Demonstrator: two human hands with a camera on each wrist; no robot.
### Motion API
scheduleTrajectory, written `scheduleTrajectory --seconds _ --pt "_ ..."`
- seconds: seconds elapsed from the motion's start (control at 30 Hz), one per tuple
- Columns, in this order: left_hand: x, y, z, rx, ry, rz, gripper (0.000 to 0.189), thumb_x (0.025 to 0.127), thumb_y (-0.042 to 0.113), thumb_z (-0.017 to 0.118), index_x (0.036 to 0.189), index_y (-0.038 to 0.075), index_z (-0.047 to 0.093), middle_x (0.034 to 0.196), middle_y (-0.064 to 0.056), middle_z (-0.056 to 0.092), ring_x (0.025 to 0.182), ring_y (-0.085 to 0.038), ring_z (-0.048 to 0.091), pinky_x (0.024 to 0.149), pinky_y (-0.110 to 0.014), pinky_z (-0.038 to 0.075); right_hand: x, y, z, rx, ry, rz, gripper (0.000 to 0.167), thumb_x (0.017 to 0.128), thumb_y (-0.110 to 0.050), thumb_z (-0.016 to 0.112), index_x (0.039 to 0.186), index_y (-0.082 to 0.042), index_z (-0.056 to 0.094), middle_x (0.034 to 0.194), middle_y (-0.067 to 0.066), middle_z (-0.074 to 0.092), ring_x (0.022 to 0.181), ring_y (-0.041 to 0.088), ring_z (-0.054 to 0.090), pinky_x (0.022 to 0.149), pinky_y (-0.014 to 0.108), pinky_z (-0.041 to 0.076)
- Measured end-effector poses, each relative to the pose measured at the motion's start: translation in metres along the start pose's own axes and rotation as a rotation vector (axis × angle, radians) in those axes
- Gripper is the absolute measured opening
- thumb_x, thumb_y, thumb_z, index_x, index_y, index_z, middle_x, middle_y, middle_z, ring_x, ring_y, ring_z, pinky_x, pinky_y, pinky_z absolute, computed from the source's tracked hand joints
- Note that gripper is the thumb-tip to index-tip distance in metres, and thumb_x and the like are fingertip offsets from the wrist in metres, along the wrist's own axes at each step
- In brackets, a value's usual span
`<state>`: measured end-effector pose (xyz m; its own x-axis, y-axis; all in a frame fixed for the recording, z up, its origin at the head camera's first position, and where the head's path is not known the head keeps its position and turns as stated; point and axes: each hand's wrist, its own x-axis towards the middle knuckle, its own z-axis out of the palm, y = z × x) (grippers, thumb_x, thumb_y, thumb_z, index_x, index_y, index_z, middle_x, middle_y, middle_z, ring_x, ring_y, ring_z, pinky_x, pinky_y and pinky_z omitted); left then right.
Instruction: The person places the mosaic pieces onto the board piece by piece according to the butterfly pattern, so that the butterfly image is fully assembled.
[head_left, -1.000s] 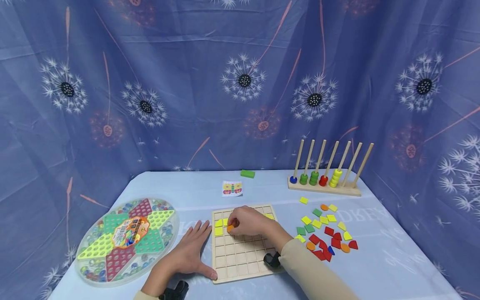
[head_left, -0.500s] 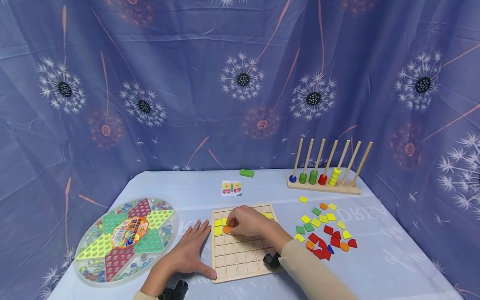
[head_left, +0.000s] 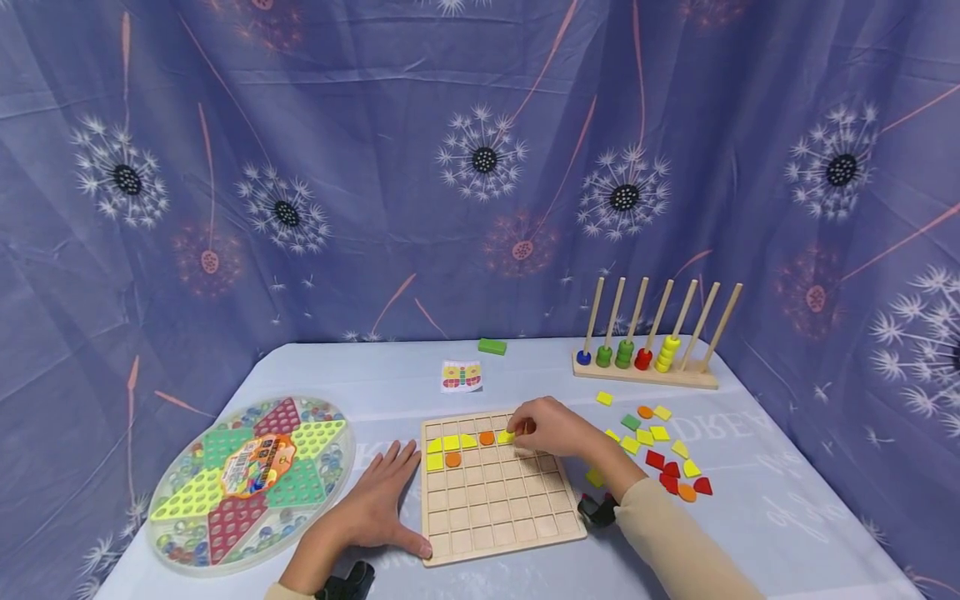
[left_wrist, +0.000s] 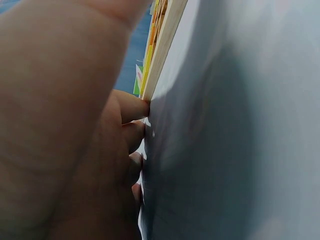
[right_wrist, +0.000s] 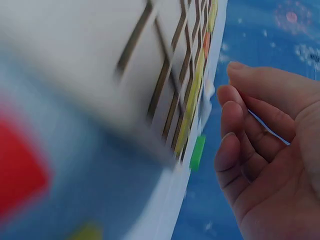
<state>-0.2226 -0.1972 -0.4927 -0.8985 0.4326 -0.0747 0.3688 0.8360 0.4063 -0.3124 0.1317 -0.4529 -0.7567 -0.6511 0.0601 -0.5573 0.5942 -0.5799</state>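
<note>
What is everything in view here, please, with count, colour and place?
Board: one, pale wood, front centre
Board tiles: several, yellow and orange, far rows
Loose tiles: many, red, yellow, green, orange, right of board
Card: one, white, beyond board
Block: one, green, table's far edge
Rack: one, pale wood, far right
Rings: several, blue, green, red, yellow, on rack
Game: one, multicoloured, table's left
Marbles: many, mixed, inside game
Table: one, pale blue, before curtain
Curtain: one, blue, behind
Wrist cameras: two, black, wrists
Sleeves: two, beige, forearms
Left hand: one, at board's left edge
Right hand: one, over board's far side
</note>
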Motion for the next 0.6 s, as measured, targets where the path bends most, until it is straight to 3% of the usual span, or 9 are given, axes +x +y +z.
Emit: scheduleTrajectory --seconds 0.3,0.47,0.6 --pt "0.001 0.003 -0.001 -0.020 -0.001 0.018 0.140 0.046 0.085 0.070 0.152 0.005 0.026 0.158 -0.013 0.018 0.144 -0.036 0.007 0.114 -0.055 0.008 -0.043 0.042 -0.029 -0.020 0.102 0.165 0.012 0.086 -0.017 0.073 0.098 -0.014 0.073 0.079 -0.010 0.061 0.068 0.012 0.054 0.058 0.027 0.049" --pt "-0.001 0.001 0.001 -0.019 -0.015 -0.007 0.142 0.043 0.086 0.070 0.152 0.004 0.027 0.157 -0.014 0.018 0.144 -0.036 0.007 0.114 -0.055 0.008 -0.066 0.061 -0.045 -0.022 0.106 0.225 0.011 0.085 -0.016 0.074 0.095 -0.012 0.072 0.078 -0.007 0.062 0.067 0.015 0.054 0.058 0.029 0.049" --pt "0.000 -0.001 0.000 -0.010 -0.012 -0.009 0.142 0.044 0.086 0.069 0.152 0.005 0.026 0.158 -0.013 0.018 0.144 -0.036 0.006 0.114 -0.055 0.008 -0.081 0.077 -0.054 -0.031 0.111 0.323 0.011 0.083 -0.018 0.077 0.092 -0.014 0.072 0.078 -0.006 0.062 0.070 0.015 0.054 0.062 0.028 0.051"
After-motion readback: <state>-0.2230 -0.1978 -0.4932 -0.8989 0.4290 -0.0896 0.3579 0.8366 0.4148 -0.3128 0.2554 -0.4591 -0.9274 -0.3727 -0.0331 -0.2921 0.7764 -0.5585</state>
